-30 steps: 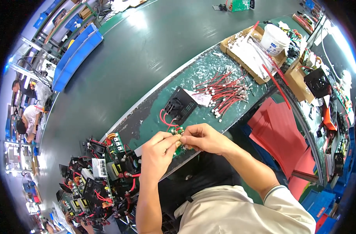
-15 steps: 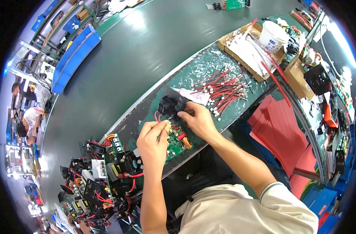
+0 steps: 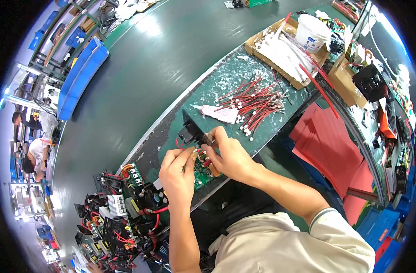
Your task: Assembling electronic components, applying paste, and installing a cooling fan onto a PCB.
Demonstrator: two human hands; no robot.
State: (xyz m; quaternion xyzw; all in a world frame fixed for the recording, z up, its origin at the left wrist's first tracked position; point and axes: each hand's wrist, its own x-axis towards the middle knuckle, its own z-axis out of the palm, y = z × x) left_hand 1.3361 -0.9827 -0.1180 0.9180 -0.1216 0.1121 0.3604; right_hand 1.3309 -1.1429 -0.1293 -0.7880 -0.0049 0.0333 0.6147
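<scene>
Seen from above, at the near edge of a green workbench (image 3: 226,86). Left hand (image 3: 177,175) curled, fingertips pinched on something small between thumb and forefinger, too small to tell what, just above a green circuit board (image 3: 199,172). Right hand (image 3: 229,156) closed around the black boxy part (image 3: 190,132), thumb and fingers gripping its near end where short red leads (image 3: 204,160) come out. Both hands close together, almost touching, with the circuit board lying flat beneath and between them at the bench edge. Black part tilted, its far end pointing away across the bench.

Just beyond the hands, a white tube (image 3: 220,113) lying on its side. To its right, a loose heap of red wires with white ends (image 3: 253,102). Farther right, a shallow cardboard tray (image 3: 258,51) with pale contents, and a white tub (image 3: 311,32) standing beside it. Left and nearer, a cluster of assembled boards with black parts and red wiring (image 3: 126,204). Stacked red sheets (image 3: 335,150) to the right, below bench level. Blue bin (image 3: 82,75) far left.
</scene>
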